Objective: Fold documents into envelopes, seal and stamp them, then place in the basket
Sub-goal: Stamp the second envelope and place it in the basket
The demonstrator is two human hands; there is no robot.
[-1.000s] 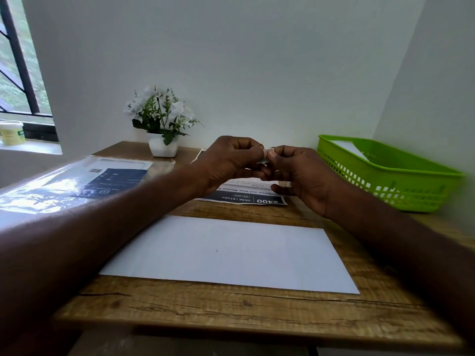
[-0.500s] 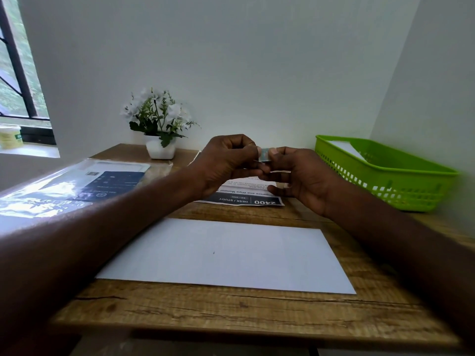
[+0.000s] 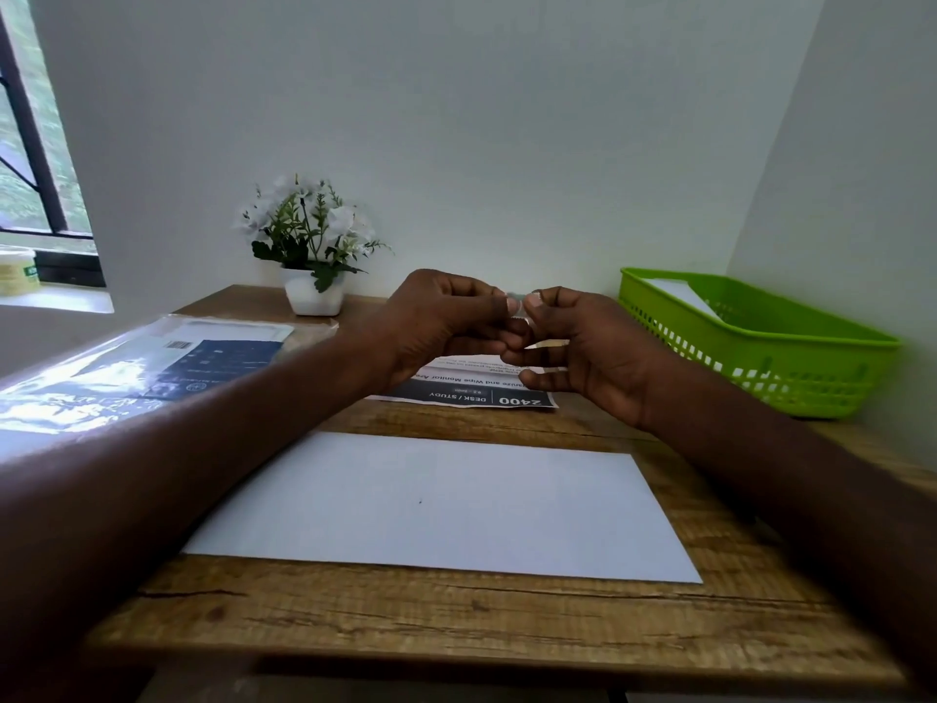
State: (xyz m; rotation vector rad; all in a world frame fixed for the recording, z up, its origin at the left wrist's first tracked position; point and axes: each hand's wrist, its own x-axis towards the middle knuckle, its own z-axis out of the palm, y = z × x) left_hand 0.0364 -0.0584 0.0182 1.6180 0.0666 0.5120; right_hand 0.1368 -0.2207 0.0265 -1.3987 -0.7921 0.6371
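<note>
Both hands raised over tabletop: left hand & right hand fingers pinch a tiny pale item btwn them. White envelope lies flat below; green basket at right.

Two bare forearms reach in from the near edge, with no sleeve, watch, bracelet or ring visible on either. The left hand and the right hand are bare too, without gloves. The short, pale fingernails are trimmed close. No clothing shows anywhere.
</note>
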